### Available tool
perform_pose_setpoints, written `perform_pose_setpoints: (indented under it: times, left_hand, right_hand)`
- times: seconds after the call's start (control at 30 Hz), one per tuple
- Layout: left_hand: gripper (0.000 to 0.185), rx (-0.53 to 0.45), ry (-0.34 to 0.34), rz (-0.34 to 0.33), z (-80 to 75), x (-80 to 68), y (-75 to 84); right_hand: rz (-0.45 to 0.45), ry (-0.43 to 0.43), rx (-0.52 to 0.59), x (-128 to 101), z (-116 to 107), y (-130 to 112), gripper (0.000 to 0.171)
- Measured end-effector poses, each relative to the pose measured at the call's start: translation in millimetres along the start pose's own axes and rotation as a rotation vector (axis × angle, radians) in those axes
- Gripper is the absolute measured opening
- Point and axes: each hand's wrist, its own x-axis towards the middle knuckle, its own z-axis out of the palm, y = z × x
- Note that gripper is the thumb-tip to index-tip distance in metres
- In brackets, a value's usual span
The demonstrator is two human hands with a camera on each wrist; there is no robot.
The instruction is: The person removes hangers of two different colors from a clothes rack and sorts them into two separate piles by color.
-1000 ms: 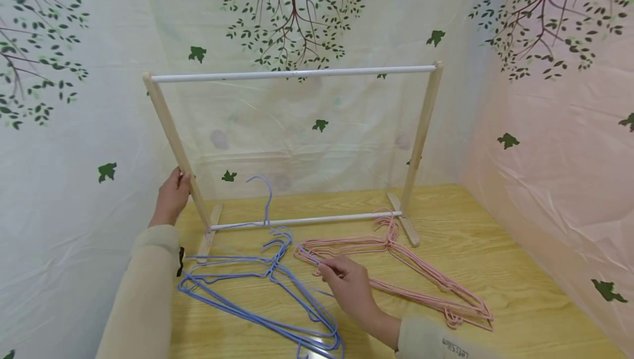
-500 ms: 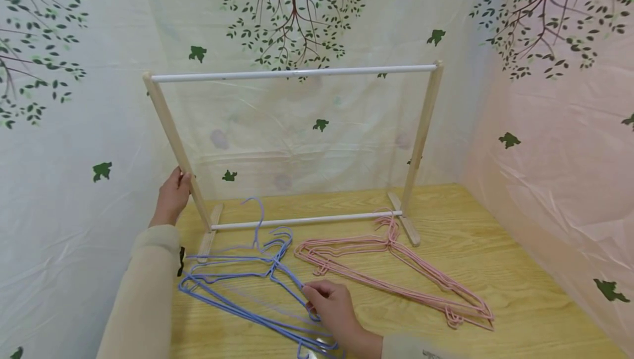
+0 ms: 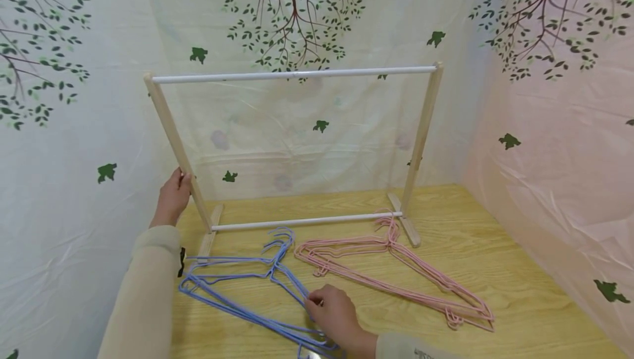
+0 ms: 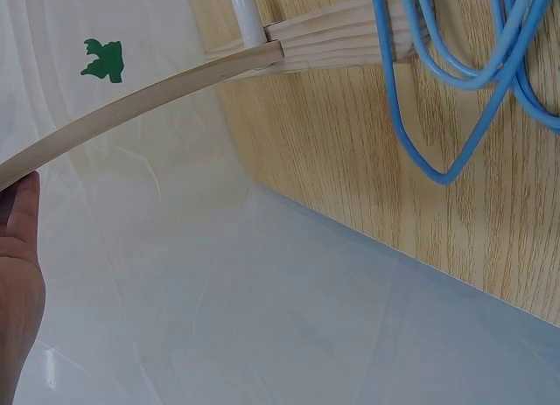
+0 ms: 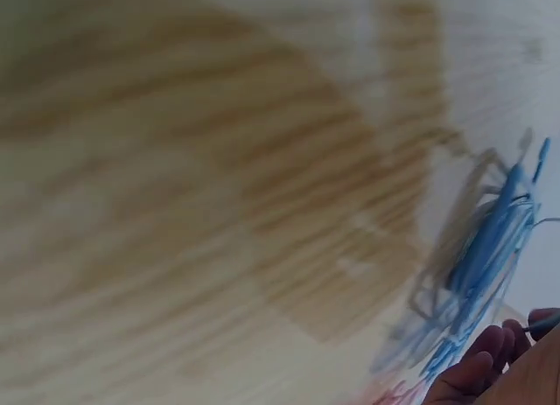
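So far nothing hangs on the rail (image 3: 292, 74). Left hand (image 3: 171, 196) grips the rack post (image 3: 173, 144); right hand (image 3: 331, 315) pinches blue hangers (image 3: 238, 287) lying on the table (image 3: 495, 249); pink hangers (image 3: 396, 271) untouched.

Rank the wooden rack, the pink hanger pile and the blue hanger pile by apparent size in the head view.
1. Wooden rack, clearly largest.
2. Pink hanger pile and blue hanger pile look alike; the blue pile runs off the bottom edge, so I won't rank them.

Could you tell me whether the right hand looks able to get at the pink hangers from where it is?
Probably yes: the right hand rests on the blue hangers, and the pink hangers lie beside them with nothing between.
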Motion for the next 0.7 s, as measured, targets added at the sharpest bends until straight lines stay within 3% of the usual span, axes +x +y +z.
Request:
perform_pose_setpoints:
  times: [0.27, 0.47, 0.53, 0.7]
  left_hand:
    - [0.052, 0.025, 0.021, 0.0, -0.6, -1.5, 0.7]
    - [0.049, 0.115, 0.061, 0.006, 0.4, -1.8, 5.1]
    - [0.048, 0.155, 0.124, 0.036, 2.8, -3.5, 5.7]
    - [0.04, 0.273, 0.447, 0.172, 17.6, -9.2, 6.6]
  right_hand:
    - [-0.075, -0.04, -0.106, 4, -11, 11, 0.021]
    - [-0.123, 0.066, -0.195, 27, -38, 17, 0.022]
    - [-0.125, 0.111, -0.205, 38, -52, 20, 0.021]
    - [-0.056, 0.175, -0.227, 69, -93, 29, 0.029]
